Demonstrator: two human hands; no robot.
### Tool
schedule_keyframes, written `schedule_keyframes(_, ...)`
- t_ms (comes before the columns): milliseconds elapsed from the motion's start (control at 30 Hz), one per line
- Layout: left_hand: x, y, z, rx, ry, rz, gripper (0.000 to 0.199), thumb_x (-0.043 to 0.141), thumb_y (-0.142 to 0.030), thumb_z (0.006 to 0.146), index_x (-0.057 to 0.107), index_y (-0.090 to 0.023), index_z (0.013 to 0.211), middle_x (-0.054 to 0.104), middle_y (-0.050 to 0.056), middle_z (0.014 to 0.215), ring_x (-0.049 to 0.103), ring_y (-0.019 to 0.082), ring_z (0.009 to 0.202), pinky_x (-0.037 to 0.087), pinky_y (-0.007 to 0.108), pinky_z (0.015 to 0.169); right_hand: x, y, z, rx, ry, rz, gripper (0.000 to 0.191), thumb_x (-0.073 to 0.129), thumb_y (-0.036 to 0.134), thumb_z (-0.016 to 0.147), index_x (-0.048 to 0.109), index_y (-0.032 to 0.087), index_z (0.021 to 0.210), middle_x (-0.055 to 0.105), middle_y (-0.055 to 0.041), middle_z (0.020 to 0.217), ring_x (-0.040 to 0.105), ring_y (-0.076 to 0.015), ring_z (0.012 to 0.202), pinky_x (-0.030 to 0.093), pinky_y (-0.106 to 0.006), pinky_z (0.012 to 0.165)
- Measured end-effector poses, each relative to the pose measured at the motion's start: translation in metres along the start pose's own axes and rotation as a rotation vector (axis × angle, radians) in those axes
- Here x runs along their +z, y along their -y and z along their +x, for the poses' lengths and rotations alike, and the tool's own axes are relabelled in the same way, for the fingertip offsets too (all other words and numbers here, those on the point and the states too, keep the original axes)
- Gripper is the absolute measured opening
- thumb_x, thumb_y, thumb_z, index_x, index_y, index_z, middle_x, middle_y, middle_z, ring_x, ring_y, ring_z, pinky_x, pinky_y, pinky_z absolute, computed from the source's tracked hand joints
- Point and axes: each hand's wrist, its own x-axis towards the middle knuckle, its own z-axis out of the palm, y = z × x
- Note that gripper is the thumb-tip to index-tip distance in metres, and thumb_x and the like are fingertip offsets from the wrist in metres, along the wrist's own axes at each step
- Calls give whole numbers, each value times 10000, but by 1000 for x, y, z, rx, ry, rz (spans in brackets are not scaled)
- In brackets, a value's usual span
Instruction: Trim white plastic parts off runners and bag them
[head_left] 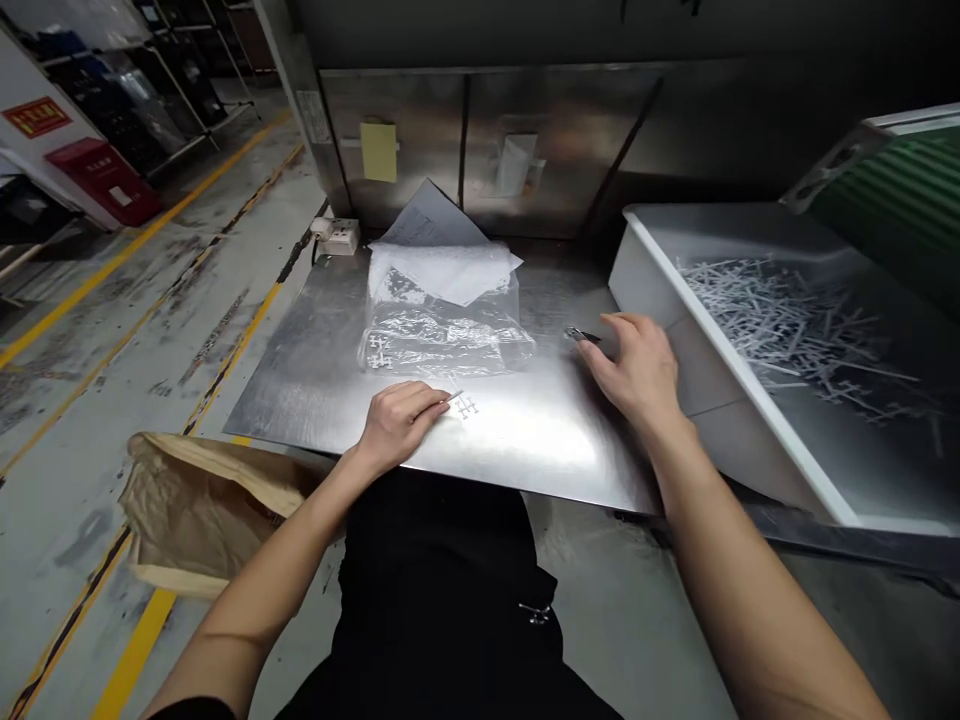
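Note:
Near the front edge of the metal table (300,345), my left hand (403,420) pinches a small white branched plastic part (466,405) between thumb and fingertips. My right hand (637,362) is at the table's right side with thumb and fingers apart. Just beyond its thumb, a small dark tool (581,335) lies on the metal; whether the fingers touch it is hard to tell. Between and beyond the hands lies a clear plastic bag (450,335) with white parts (379,352) at its left end. Papers (439,225) rest over the bag's far side.
A large grey bin (682,310) at the right holds a heap of white plastic parts (780,320). An open brown bag (202,510) stands below the table's left edge. A white power socket (341,236) sits at the back left corner, before the metal back panel (555,90).

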Motion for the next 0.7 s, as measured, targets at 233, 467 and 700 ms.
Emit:
schedule_keyframes(233, 1, 4, -1, -36, -38, 60, 196, 676, -287, 1140, 843, -209, 1075, 849, 48, 1010, 797, 186, 908, 603, 311, 802, 6, -14, 9, -23, 205, -174, 228, 750, 407, 1002, 761, 189, 934, 760, -212, 1086, 664, -341, 991, 398, -429, 755)
schedule_keyframes(467, 7, 10, -1, -55, -49, 116, 189, 686, -293, 1136, 840, -210, 1064, 834, 42, 1008, 776, 176, 903, 573, 296, 772, -33, 41, -15, 265, 235, 80, 184, 726, 399, 1026, 749, 222, 984, 760, -100, 812, 702, -267, 764, 434, -415, 748)
schedule_keyframes(700, 6, 19, 7, 61, 55, 273, 243, 623, -289, 1160, 783, -186, 1010, 784, 33, 908, 720, 164, 786, 482, 277, 667, -3, 116, -54, 210, 516, 905, 542, 739, 739, 982, 721, 210, 1096, 751, -42, 802, 646, -168, 588, 494, -314, 540)
